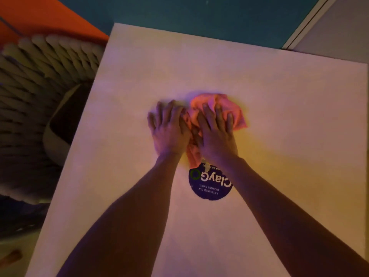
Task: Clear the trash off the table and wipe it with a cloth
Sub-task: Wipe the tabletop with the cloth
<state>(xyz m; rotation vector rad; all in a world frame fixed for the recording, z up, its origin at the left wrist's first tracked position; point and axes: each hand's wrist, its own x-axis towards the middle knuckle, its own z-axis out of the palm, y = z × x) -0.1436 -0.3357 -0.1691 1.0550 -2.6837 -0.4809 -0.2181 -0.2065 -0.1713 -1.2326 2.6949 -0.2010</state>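
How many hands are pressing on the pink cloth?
2. The left hand presses the left part of the pink cloth, the right hand its middle, side by side.

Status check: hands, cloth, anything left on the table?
Left hand and right hand flat, pressing crumpled pink cloth on white table. No trash visible. Round dark-blue sticker just behind cloth.

A round dark-blue sticker (210, 183) lies on the table (279, 136) surface near its middle, towards the near edge. It carries upside-down white lettering. The large line reads "ClayG", followed by a green ring in place of the last letter. Two smaller lines read "Let's keep our" and "pantries clean". A further small line at the sticker's far rim is partly covered and cannot be read in full.
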